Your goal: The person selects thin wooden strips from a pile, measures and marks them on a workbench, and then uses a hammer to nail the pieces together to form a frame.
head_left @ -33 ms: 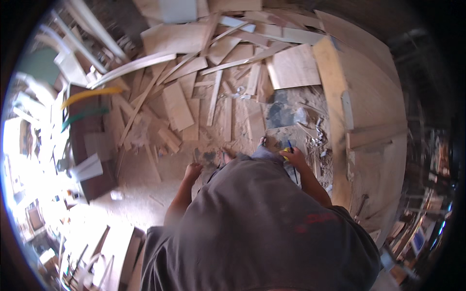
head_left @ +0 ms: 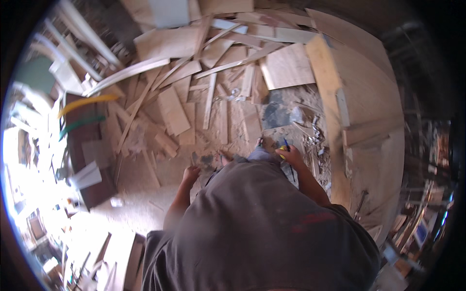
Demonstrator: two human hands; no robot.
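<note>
My right hand [head_left: 290, 155] is closed around a small yellow tape measure [head_left: 281, 152], and a thin blue pen [head_left: 286, 142] sticks up from the same grip. Beside my left leg hangs my left hand [head_left: 191, 173], its fingers curled. Its palm faces away, so anything inside it is hidden. Both hands are at hip height, in front of my dark shirt [head_left: 252, 218], apart from the wood around. Below my body one foot [head_left: 259, 142] shows on the dusty floor.
Offcut boards [head_left: 174, 110] and long strips [head_left: 209, 101] litter the floor ahead. A pale panel [head_left: 288, 67] lies farther right. Along my right runs a wooden bench [head_left: 374, 160] with a yellowish edge. A dark brown box-like piece [head_left: 87, 160] stands left, by glaring light.
The whole view has shifted slightly, so the boards and the bench appear a little farther left. My right hand keeps its hold, and my left hand stays curled.
</note>
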